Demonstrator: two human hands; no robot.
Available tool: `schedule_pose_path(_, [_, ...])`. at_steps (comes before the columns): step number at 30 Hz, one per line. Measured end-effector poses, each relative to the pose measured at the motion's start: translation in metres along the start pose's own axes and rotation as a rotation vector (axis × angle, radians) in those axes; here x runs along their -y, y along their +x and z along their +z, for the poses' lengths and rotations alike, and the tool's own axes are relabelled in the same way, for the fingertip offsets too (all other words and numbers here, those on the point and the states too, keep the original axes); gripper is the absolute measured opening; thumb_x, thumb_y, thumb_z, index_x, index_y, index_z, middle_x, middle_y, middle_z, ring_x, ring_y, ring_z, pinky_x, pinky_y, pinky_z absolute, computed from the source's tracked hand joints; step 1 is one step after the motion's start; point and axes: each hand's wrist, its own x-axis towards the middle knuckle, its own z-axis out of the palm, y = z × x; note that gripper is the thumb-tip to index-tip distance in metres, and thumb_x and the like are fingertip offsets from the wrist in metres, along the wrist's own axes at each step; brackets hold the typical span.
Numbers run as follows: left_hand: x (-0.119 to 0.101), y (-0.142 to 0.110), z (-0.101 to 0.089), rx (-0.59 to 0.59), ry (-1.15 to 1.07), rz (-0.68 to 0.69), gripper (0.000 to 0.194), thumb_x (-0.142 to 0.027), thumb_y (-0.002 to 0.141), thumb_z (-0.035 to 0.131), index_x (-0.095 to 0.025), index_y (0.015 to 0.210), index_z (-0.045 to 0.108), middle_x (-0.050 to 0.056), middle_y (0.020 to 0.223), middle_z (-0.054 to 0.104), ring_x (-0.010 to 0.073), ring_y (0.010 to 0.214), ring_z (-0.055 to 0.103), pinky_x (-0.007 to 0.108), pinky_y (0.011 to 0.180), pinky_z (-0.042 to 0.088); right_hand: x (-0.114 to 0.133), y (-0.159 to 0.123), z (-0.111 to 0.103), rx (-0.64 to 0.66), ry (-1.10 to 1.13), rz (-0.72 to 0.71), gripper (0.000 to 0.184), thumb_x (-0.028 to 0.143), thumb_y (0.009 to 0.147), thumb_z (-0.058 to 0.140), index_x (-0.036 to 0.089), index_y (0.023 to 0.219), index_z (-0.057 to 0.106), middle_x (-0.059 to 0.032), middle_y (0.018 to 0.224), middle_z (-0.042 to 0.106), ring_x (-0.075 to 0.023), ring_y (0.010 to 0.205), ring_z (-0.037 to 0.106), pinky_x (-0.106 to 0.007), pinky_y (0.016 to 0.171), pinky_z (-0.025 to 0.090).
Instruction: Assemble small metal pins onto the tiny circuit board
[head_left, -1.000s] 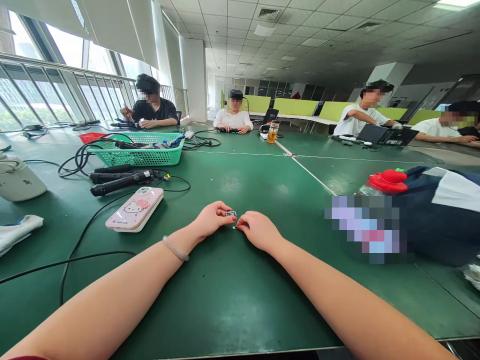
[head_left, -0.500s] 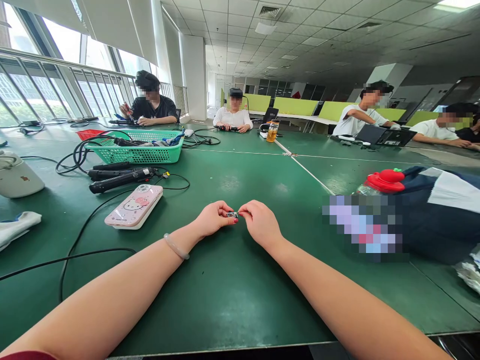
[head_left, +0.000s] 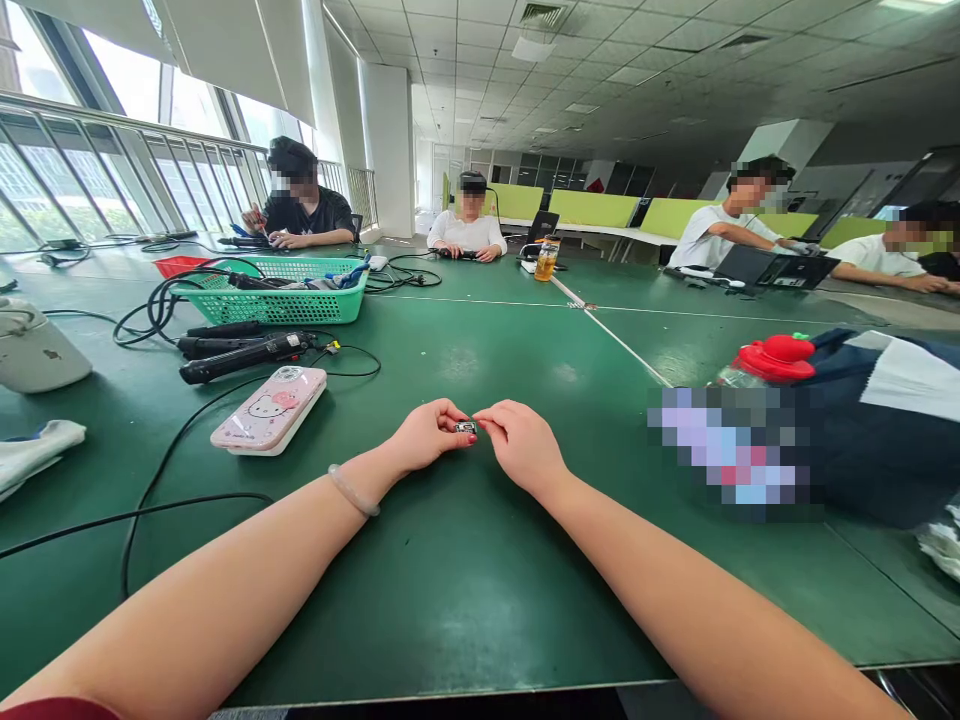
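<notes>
Above the green table (head_left: 450, 580), my left hand (head_left: 429, 438) pinches a small black-and-white rectangular piece (head_left: 466, 427) between thumb and fingers. The piece has fine pale markings, too small to read. My right hand (head_left: 520, 440) comes in from the other side, its thumb and forefinger drawn together at the piece's right end. Whether those fingertips hold something tiny or only touch the piece is hidden. A pink phone-shaped case (head_left: 270, 410) with a cartoon cat lies left of my left hand.
Behind the case are black handheld devices (head_left: 244, 358), cables and a green basket (head_left: 285, 300). At right stand a red-lidded bottle (head_left: 772, 360) and a dark bag (head_left: 885, 440). White cloth (head_left: 45, 455) lies far left. Several people sit around the table, near an amber drink bottle (head_left: 546, 262).
My right fingertips have shifted slightly left and up, toward the top of the small piece. It stays in my left hand, now turned a little.
</notes>
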Motion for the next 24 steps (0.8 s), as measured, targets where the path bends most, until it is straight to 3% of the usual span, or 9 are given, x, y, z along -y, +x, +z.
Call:
schedule_pose_path(4, [0.003, 0.002, -0.001, -0.003, -0.071, -0.001, 0.043, -0.03, 0.052, 0.085, -0.014, 0.08, 0.057, -0.001, 0.068, 0.066, 0.0095, 0.065, 0.059, 0.024, 0.068, 0.045, -0.003, 0.0, -0.001, 0.066, 0.005, 0.062, 0.016, 0.021, 0.085, 0.061, 0.019, 0.1, 0.068, -0.0037, 0.094, 0.066, -0.0162, 0.085, 0.06, -0.029, 0.077, 0.047])
schedule_pose_path(7, [0.003, 0.002, -0.002, 0.005, -0.085, 0.003, 0.043, -0.031, 0.055, 0.084, -0.013, 0.087, 0.062, 0.0, 0.07, 0.067, 0.0096, 0.065, 0.059, 0.025, 0.069, 0.045, -0.001, 0.0, 0.0, 0.095, 0.009, 0.079, 0.011, 0.025, 0.086, 0.062, 0.02, 0.092, 0.068, -0.0026, 0.09, 0.066, -0.0157, 0.082, 0.06, -0.028, 0.074, 0.046])
schedule_pose_path(10, [-0.001, -0.001, -0.004, 0.029, -0.078, -0.019, 0.048, -0.034, 0.059, 0.082, -0.013, 0.099, 0.066, 0.003, 0.078, 0.07, 0.011, 0.068, 0.059, 0.026, 0.069, 0.047, 0.002, -0.001, 0.001, 0.074, -0.007, 0.069, 0.011, 0.029, 0.085, 0.062, 0.02, 0.088, 0.067, -0.0021, 0.088, 0.066, -0.0155, 0.08, 0.059, -0.027, 0.07, 0.044])
schedule_pose_path(14, [-0.008, -0.007, -0.002, 0.074, -0.204, -0.066, 0.053, -0.039, 0.063, 0.08, -0.013, 0.106, 0.066, 0.009, 0.097, 0.071, 0.0146, 0.082, 0.063, 0.03, 0.083, 0.049, 0.004, -0.001, 0.006, 0.044, -0.061, 0.037, 0.012, 0.031, 0.085, 0.061, 0.019, 0.086, 0.064, -0.0017, 0.086, 0.065, -0.0155, 0.08, 0.058, -0.027, 0.069, 0.042])
schedule_pose_path(19, [-0.008, -0.008, -0.002, 0.122, -0.245, -0.074, 0.048, -0.033, 0.067, 0.077, -0.011, 0.108, 0.064, 0.011, 0.098, 0.071, 0.0176, 0.089, 0.065, 0.034, 0.089, 0.05, 0.008, 0.0, 0.012, 0.062, -0.109, -0.038, 0.017, 0.032, 0.085, 0.062, 0.018, 0.075, 0.061, -0.0023, 0.079, 0.063, -0.0156, 0.079, 0.056, -0.027, 0.071, 0.04])
schedule_pose_path(21, [-0.005, -0.005, -0.01, 0.058, -0.124, -0.037, 0.041, -0.027, 0.073, 0.07, -0.012, 0.111, 0.062, 0.012, 0.102, 0.07, 0.0187, 0.092, 0.066, 0.035, 0.09, 0.051, 0.008, 0.0, 0.01, 0.072, -0.087, -0.02, 0.019, 0.033, 0.085, 0.062, 0.018, 0.073, 0.061, -0.0019, 0.076, 0.062, -0.0148, 0.076, 0.055, -0.027, 0.069, 0.039])
schedule_pose_path(24, [-0.002, -0.001, -0.032, -0.201, 0.442, 0.058, 0.035, -0.018, 0.08, 0.057, -0.017, 0.115, 0.06, 0.011, 0.106, 0.069, 0.0207, 0.097, 0.066, 0.037, 0.094, 0.049, 0.004, 0.0, 0.003, 0.079, -0.026, 0.053, 0.019, 0.033, 0.086, 0.059, 0.019, 0.074, 0.061, -0.0011, 0.075, 0.062, -0.0136, 0.072, 0.054, -0.025, 0.065, 0.037])
